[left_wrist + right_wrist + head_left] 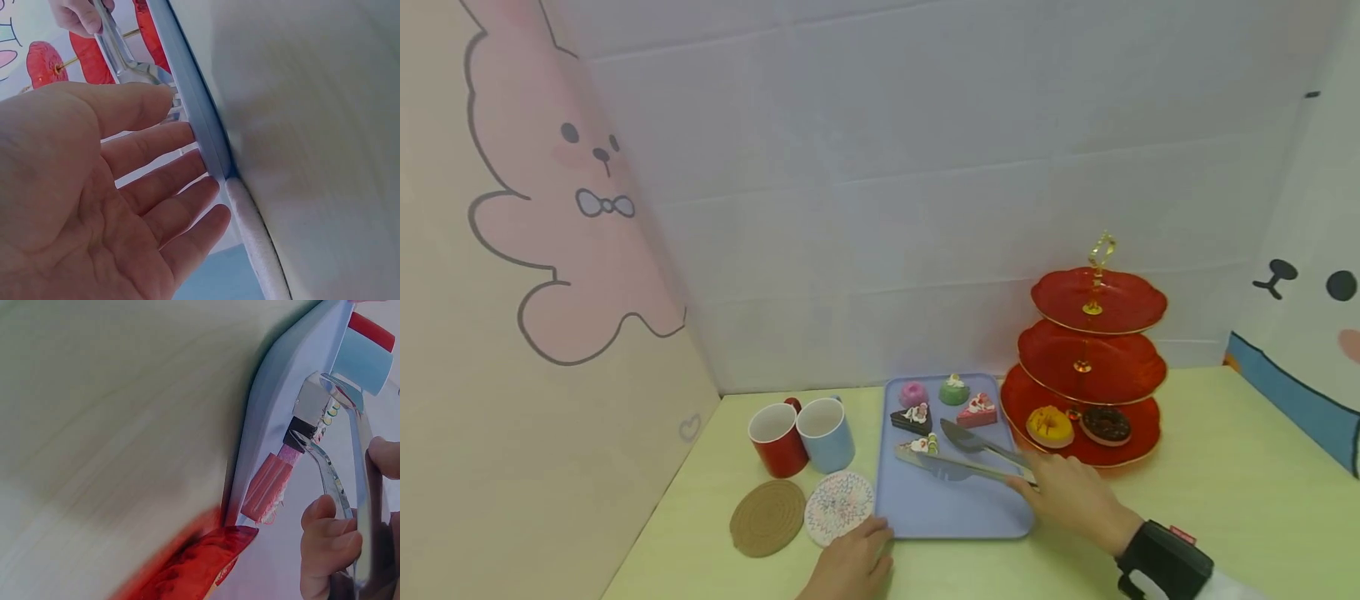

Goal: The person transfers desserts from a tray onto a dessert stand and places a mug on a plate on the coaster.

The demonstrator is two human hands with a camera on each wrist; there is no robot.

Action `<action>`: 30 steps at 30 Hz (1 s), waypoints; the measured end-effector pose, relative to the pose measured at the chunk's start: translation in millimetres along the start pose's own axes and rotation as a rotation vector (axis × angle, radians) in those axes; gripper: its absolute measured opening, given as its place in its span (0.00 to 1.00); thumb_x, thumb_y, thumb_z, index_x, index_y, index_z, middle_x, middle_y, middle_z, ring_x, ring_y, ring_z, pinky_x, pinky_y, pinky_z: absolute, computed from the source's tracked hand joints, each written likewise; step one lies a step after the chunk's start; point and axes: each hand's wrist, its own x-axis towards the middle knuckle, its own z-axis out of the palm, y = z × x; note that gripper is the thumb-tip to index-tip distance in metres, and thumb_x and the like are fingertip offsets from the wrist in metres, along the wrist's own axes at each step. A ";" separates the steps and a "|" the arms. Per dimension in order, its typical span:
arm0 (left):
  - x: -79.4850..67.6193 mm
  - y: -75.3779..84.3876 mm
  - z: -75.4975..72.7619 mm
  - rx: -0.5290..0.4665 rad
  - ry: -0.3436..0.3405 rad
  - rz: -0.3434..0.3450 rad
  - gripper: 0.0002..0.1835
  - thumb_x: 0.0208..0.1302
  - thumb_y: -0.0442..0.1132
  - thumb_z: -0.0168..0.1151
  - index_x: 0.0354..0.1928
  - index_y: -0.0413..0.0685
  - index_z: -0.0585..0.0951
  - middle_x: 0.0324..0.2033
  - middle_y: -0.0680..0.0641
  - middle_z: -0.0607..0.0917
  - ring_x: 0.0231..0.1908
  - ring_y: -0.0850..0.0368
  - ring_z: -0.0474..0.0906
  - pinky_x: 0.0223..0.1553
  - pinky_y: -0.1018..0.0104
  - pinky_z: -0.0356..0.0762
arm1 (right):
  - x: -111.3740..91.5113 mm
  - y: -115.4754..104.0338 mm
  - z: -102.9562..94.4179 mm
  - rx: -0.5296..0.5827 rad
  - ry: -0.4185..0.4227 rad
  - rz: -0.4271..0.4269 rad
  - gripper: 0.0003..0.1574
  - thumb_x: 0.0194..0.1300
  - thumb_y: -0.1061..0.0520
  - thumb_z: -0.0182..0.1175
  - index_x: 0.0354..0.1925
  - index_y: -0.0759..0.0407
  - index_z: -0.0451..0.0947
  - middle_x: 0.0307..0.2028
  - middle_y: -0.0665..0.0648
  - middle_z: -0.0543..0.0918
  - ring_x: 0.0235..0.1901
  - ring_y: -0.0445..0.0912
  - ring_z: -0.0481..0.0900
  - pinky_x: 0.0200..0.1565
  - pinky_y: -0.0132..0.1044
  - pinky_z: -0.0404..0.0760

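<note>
My right hand [1071, 496] grips a pair of metal serving tongs [362, 450], one end a spoon and the other a fork. The tongs' ends are spread apart over the blue tray [951, 518]. In the head view, the fork end overlaps the front slice of cake [919, 445] with green trim. Behind it sit a dark cake slice [912, 420], a pink cake slice [977, 411], a pink ring-shaped cake [913, 393] and a green dome cake [954, 390]. My left hand [853, 562] touches the tray's front left corner, its fingers loosely extended.
A red three-tier stand [1093, 367] rises right of the tray, a yellow donut [1049, 427] and a chocolate donut [1106, 426] on its bottom plate. Left of the tray are a red mug [778, 446], a light blue mug [827, 437], a brown coaster [767, 518] and a patterned coaster [839, 506].
</note>
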 end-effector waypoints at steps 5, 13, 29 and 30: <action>-0.5 1.6 0.3 -0.010 -0.003 -0.006 0.18 0.58 0.42 0.59 0.47 0.40 0.80 0.50 0.43 0.81 0.51 0.48 0.75 0.50 0.51 0.78 | 2.9 -2.3 3.6 -0.007 0.004 -0.022 0.24 0.53 0.41 0.63 0.39 0.58 0.74 0.14 0.49 0.66 0.12 0.42 0.64 0.14 0.33 0.63; 0.7 3.1 -1.9 -0.035 -0.045 -0.049 0.19 0.59 0.43 0.58 0.49 0.40 0.80 0.52 0.42 0.80 0.51 0.46 0.75 0.50 0.49 0.78 | 11.1 -2.5 8.1 -0.025 -0.008 -0.027 0.20 0.53 0.41 0.63 0.32 0.55 0.74 0.13 0.50 0.65 0.11 0.43 0.64 0.13 0.32 0.60; -1.3 5.9 -5.0 -0.043 -0.034 -0.040 0.19 0.60 0.42 0.58 0.50 0.39 0.79 0.52 0.41 0.80 0.50 0.46 0.76 0.49 0.48 0.79 | 9.8 -2.9 7.8 -0.072 0.045 -0.087 0.19 0.54 0.43 0.63 0.35 0.56 0.78 0.14 0.50 0.66 0.12 0.44 0.63 0.13 0.34 0.63; -1.4 5.9 -4.7 -0.042 -0.033 -0.039 0.19 0.60 0.42 0.58 0.50 0.39 0.79 0.52 0.41 0.80 0.50 0.46 0.76 0.49 0.48 0.79 | 9.5 -2.7 8.0 -0.073 0.042 -0.089 0.19 0.54 0.43 0.63 0.36 0.56 0.78 0.14 0.50 0.66 0.12 0.44 0.63 0.13 0.34 0.63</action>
